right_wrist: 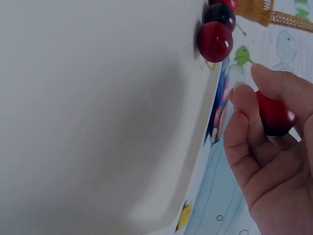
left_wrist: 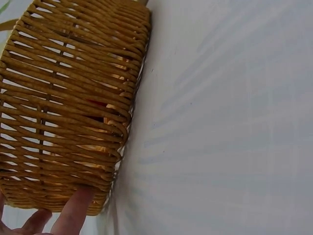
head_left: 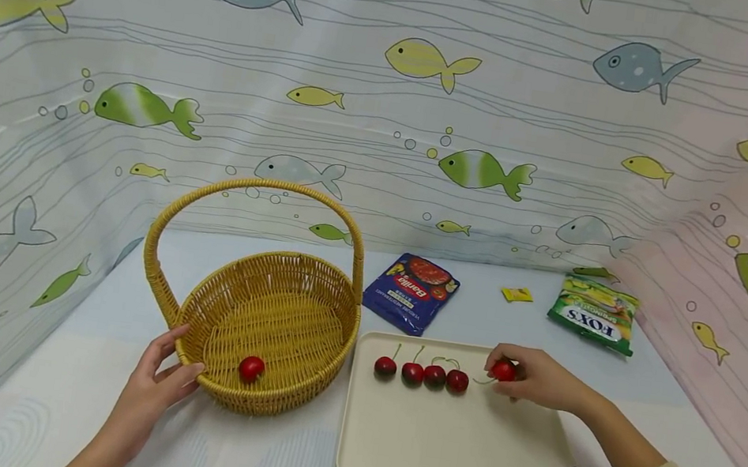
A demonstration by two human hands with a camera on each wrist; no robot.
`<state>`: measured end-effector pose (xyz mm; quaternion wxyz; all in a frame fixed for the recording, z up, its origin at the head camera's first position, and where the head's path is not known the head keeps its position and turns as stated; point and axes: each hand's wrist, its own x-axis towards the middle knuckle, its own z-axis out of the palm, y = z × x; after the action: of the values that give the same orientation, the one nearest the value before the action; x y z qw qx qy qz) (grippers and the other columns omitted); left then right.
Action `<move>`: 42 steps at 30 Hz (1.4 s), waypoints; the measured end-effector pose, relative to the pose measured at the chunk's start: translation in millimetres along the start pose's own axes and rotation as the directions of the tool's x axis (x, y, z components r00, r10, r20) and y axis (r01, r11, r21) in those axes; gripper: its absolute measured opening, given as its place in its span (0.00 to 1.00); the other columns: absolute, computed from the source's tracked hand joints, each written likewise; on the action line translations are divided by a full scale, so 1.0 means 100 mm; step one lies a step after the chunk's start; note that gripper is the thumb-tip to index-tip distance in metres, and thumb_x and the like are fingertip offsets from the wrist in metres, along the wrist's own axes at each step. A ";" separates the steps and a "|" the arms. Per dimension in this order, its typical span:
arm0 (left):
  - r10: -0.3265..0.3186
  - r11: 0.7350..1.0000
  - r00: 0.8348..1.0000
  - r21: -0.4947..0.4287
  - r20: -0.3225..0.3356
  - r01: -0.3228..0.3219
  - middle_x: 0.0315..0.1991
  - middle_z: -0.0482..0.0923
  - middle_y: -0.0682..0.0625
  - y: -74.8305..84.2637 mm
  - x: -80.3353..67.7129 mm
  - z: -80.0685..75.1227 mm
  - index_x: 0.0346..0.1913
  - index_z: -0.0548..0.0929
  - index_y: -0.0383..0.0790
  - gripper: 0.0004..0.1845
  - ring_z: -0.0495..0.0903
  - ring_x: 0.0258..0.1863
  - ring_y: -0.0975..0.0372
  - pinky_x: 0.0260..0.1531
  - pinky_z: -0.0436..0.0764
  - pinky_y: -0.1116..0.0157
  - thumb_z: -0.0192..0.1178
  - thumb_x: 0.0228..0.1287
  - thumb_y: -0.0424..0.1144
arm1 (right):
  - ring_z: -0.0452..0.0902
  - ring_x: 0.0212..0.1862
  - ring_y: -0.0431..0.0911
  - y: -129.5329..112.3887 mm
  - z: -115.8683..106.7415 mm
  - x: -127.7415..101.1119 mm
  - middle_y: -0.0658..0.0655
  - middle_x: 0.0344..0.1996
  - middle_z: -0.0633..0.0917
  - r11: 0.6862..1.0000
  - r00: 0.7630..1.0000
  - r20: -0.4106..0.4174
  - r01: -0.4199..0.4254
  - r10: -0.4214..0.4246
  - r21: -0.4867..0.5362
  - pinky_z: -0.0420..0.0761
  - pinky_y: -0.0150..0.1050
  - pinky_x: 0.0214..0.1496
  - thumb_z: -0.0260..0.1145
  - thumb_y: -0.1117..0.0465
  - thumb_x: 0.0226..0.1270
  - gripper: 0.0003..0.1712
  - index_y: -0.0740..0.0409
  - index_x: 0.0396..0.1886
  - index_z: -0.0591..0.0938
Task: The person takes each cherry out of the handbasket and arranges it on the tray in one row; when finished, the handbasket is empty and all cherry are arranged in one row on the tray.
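A wicker basket [head_left: 300, 271] with a tall handle stands on the table, one red cherry [head_left: 250, 368] inside it. My left hand [head_left: 161, 379] rests with straight fingers against its near-left wall [left_wrist: 68, 122]; a fingertip [left_wrist: 73, 208] touches the weave. A cream tray [head_left: 451, 452] to the right carries a row of several dark red cherries [head_left: 422, 373]. My right hand [head_left: 536, 378] pinches another cherry [head_left: 503, 370] by the row's right end, just above the tray. In the right wrist view the cherry [right_wrist: 274, 115] sits between thumb and fingers beside the tray [right_wrist: 98, 107].
A blue Barilla sachet [head_left: 412, 291], a small yellow packet [head_left: 517, 293] and a green Fox's bag [head_left: 595, 312] lie at the back of the table. A fish-patterned curtain encloses the table on three sides.
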<state>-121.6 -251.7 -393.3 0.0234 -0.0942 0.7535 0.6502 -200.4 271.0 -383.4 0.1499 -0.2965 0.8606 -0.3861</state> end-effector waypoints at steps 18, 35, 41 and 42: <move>0.021 1.000 1.000 0.002 0.002 -0.021 0.72 0.33 0.38 0.01 0.00 0.01 0.73 0.43 0.43 0.39 0.53 0.65 0.42 0.44 0.77 0.69 0.55 0.67 0.37 | 0.76 0.41 0.53 0.03 -0.01 -0.02 0.70 0.45 0.72 0.977 0.998 0.016 -0.063 0.061 0.204 0.80 0.35 0.42 0.55 0.73 0.64 0.19 0.72 0.55 0.67; 0.055 0.998 0.998 -0.020 -0.011 -0.055 0.71 0.37 0.38 -0.22 0.14 -0.07 0.72 0.48 0.54 0.42 0.52 0.65 0.41 0.43 0.78 0.68 0.62 0.61 0.46 | 0.72 0.31 0.44 -0.02 0.02 0.04 0.49 0.30 0.77 0.993 0.999 -0.046 -0.017 0.012 -0.116 0.75 0.33 0.30 0.74 0.61 0.50 0.18 0.54 0.39 0.76; 0.057 0.998 0.998 -0.019 -0.016 -0.058 0.71 0.38 0.38 -0.28 0.17 -0.09 0.72 0.49 0.54 0.43 0.53 0.64 0.41 0.43 0.78 0.67 0.63 0.59 0.48 | 0.72 0.29 0.43 0.00 0.06 0.08 0.50 0.29 0.77 0.993 0.999 -0.012 -0.042 0.041 -0.114 0.75 0.32 0.30 0.75 0.60 0.49 0.18 0.55 0.38 0.76; 0.057 0.998 0.998 -0.019 -0.016 -0.057 0.71 0.38 0.38 -0.28 0.16 -0.09 0.72 0.49 0.54 0.43 0.53 0.64 0.41 0.43 0.79 0.67 0.63 0.60 0.48 | 0.72 0.29 0.42 0.00 0.07 0.09 0.50 0.30 0.77 0.993 0.999 -0.006 -0.045 0.045 -0.113 0.76 0.32 0.30 0.75 0.61 0.49 0.18 0.55 0.37 0.76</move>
<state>-132.0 -265.8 -421.7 -0.0018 -0.0779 0.7496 0.6573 -203.7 261.6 -388.4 0.1402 -0.2843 0.8878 -0.3337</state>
